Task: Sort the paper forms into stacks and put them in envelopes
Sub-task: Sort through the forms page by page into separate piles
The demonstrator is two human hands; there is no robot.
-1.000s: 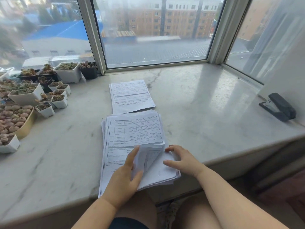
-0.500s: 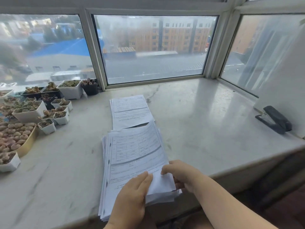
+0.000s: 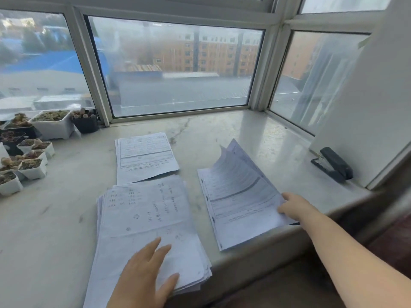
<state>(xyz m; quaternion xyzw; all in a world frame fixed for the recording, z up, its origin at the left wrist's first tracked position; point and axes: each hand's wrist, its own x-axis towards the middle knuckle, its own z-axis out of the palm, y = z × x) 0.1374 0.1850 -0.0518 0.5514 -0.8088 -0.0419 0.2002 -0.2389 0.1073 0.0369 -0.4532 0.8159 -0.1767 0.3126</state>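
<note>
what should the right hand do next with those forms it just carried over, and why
Probably lower and flatten them, then let go. The right hand holds the near edge of the moved forms, whose far sheets curl off the marble sill. The left hand rests flat on the main stack.

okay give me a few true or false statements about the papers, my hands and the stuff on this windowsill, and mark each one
1. The right hand holds a set of forms beside the big stack. True.
2. The left hand grips a pen. False: it rests flat on the big stack, holding nothing.
3. The stapler lies on the far right of the sill. True.
4. The plant pots sit to the right. False: they are on the left.
5. An envelope lies open on the sill. False: none is visible.
</note>
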